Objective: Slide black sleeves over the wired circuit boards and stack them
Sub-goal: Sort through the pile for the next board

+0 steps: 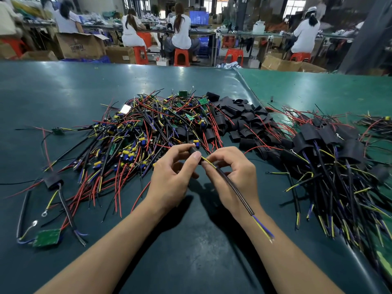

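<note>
Two hands work one wired board over a green mat in a busy workshop.

At 8 o'clock a bare board (48,237) with ring-terminal wires lies on the mat (63,85), a sleeved one (53,181) just above it. The tangled pile (148,128) of boards spreads from 10 to 12 o'clock. At centre the left hand (171,175) pinches a sleeve (192,149) between thumb and forefinger; the right hand (235,172) curls round the cable (233,187), which trails toward 5 o'clock. Loose sleeves (239,117) heap at 1 o'clock, the finished stack (331,149) at 3. Behind, seated workers (181,30) on orange stools (181,57), cartons (79,47).
</note>
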A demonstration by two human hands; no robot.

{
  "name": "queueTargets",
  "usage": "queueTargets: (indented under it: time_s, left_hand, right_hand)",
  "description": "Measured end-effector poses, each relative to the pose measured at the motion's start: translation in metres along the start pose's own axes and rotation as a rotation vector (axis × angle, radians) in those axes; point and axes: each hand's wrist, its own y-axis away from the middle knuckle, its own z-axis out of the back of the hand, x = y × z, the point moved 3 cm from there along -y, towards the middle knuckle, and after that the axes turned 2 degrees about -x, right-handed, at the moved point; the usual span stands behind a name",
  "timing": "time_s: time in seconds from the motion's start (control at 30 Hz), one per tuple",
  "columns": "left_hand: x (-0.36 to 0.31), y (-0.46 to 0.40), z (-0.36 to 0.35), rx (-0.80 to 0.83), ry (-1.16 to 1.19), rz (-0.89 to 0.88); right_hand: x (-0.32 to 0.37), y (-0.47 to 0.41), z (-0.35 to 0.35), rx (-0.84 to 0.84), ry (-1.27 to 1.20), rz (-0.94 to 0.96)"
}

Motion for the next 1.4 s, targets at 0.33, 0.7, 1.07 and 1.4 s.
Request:
queueTargets:
  time_s: [0.33, 0.7, 1.07, 1.4]
  left_hand:
    - [-0.004, 0.004, -0.003, 0.089, 0.049, -0.024]
    - [-0.002, 0.005, -0.001, 0.047, -0.056, -0.086]
    - [-0.001, 0.000, 0.005, -0.120, 0.022, -0.094]
    - [-0.002, 0.000, 0.008, -0.152, -0.047, -0.152]
  right_hand:
    - [-0.008, -0.001, 0.000, -0.070, -0.236, -0.223]
    - [-0.007, 0.003, -0.005, 0.058, -0.228, -0.257]
    - [-0.005, 0.000, -0.004, 0.036, -0.355, -0.361]
    - [-0.004, -0.001, -0.005, 0.030, -0.546, -0.428]
